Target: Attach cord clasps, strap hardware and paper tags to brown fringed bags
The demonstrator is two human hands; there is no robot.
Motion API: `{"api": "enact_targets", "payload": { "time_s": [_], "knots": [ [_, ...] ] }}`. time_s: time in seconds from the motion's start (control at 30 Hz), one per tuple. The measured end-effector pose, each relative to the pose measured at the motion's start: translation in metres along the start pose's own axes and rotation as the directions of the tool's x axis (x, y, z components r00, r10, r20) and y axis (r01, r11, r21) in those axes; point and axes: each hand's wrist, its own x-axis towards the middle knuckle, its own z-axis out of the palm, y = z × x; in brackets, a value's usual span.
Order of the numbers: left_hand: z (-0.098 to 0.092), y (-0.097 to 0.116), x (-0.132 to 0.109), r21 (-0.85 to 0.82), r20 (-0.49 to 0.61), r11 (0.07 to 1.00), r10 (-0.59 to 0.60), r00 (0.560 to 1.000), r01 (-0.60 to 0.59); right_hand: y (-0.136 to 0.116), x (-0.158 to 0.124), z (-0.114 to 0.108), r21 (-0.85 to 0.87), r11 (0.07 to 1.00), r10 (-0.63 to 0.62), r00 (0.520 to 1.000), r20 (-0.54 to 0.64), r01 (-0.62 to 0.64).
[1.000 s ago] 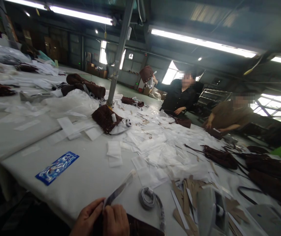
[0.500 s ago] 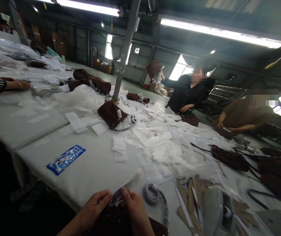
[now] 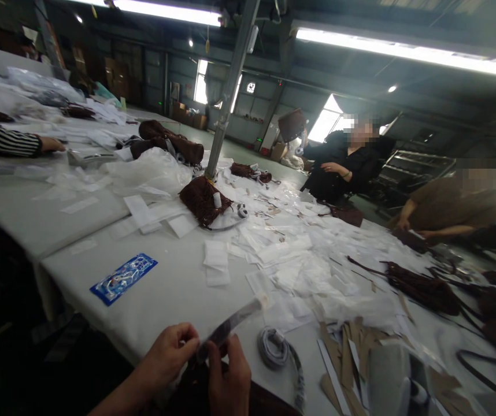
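My left hand (image 3: 167, 356) and my right hand (image 3: 228, 378) meet at the bottom edge, both pinched on one end of a long narrow clear plastic sleeve (image 3: 230, 325) with a dark strip inside. The sleeve slants up to the right above the white table (image 3: 165, 292). A dark brown bag (image 3: 213, 398) lies under my hands, mostly hidden. A coiled grey strap (image 3: 276, 349) lies just right of my right hand.
A blue printed packet (image 3: 123, 278) lies to the left. White plastic bags (image 3: 300, 260) litter the middle, cardboard strips (image 3: 347, 352) the right. Brown bags (image 3: 203, 199) surround a metal pole (image 3: 226, 110). Two people (image 3: 343, 162) work across the table; a striped sleeve (image 3: 0, 138) reaches in at left.
The view has drifted left and down. My hands have turned the sleeve so it points up to the right again. The person in black has lowered the raised bag slightly.
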Motion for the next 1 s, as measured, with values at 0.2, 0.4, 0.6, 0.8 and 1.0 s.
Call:
{"api": "enact_targets", "payload": {
  "time_s": [0.2, 0.4, 0.6, 0.8, 1.0],
  "knots": [
    [0.011, -0.008, 0.003, -0.257, -0.016, 0.964, -0.068, 0.998, 0.061, 0.009, -0.009, 0.007, 0.007, 1.000, -0.022, 0.995, -0.102, 0.023],
    [0.014, -0.006, 0.000, -0.476, 0.021, 0.865, -0.171, 0.985, 0.160, 0.018, -0.016, 0.016, -0.047, 0.999, -0.020, 0.982, -0.188, 0.012],
    [0.006, -0.007, 0.003, -0.619, 0.132, 0.721, -0.296, 0.946, 0.311, 0.021, -0.022, 0.020, -0.029, 1.000, -0.017, 0.977, -0.212, 0.011],
    [0.009, -0.035, 0.009, -0.529, 0.023, 0.811, -0.282, 0.959, 0.251, 0.007, -0.010, 0.010, 0.321, 0.900, 0.328, 0.943, -0.056, -0.294],
    [0.013, -0.065, 0.010, -0.279, -0.050, 0.957, -0.096, 0.994, 0.079, -0.007, 0.023, -0.010, 0.738, 0.032, 0.587, 0.610, 0.532, -0.674]
  ]
}}
